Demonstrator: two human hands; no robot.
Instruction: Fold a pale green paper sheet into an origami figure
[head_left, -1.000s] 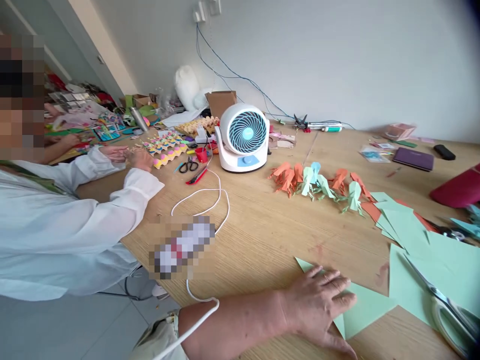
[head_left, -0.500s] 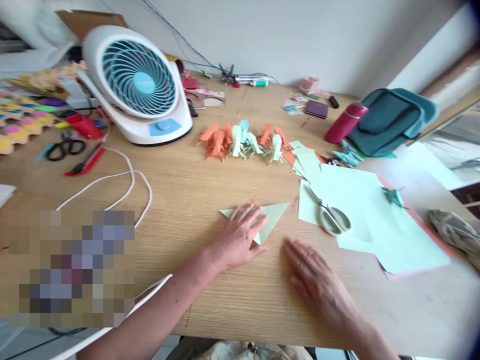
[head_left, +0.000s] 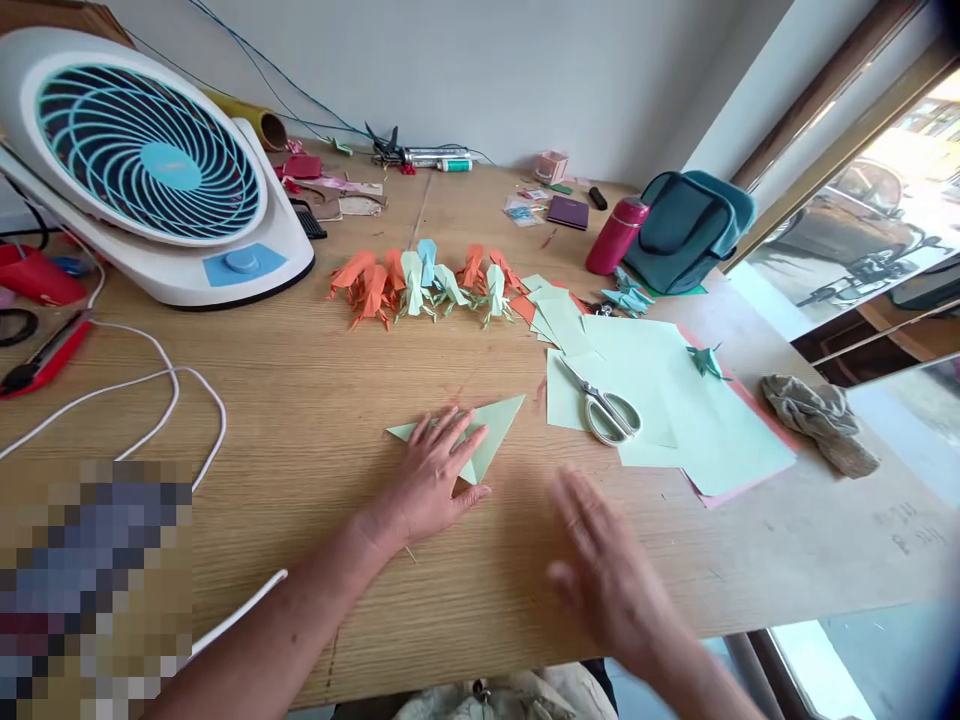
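Note:
My left hand [head_left: 435, 470] lies flat with fingers spread on a folded pale green sheet of paper [head_left: 495, 428], pressing it to the wooden table. The paper has a triangular outline, and my fingers cover its middle. My right hand [head_left: 604, 565] is to the right of the paper, apart from it and blurred by motion. Its fingers are stretched out with the thumb apart, and nothing shows in it. Scissors with white handles [head_left: 613, 415] lie on light green sheets [head_left: 720, 440] beyond my right hand.
Several folded paper figures [head_left: 412, 285] in orange, green and blue stand behind the paper. A white fan [head_left: 247, 265] is at the left, near a white cable [head_left: 174, 375]. At the right are a red bottle [head_left: 616, 235], a teal bag [head_left: 682, 235] and a crumpled cloth [head_left: 817, 420].
The view has swung to the right, so the things on the table appear further left. My right hand has lifted slightly and its thumb stands out. My left hand stays on the paper.

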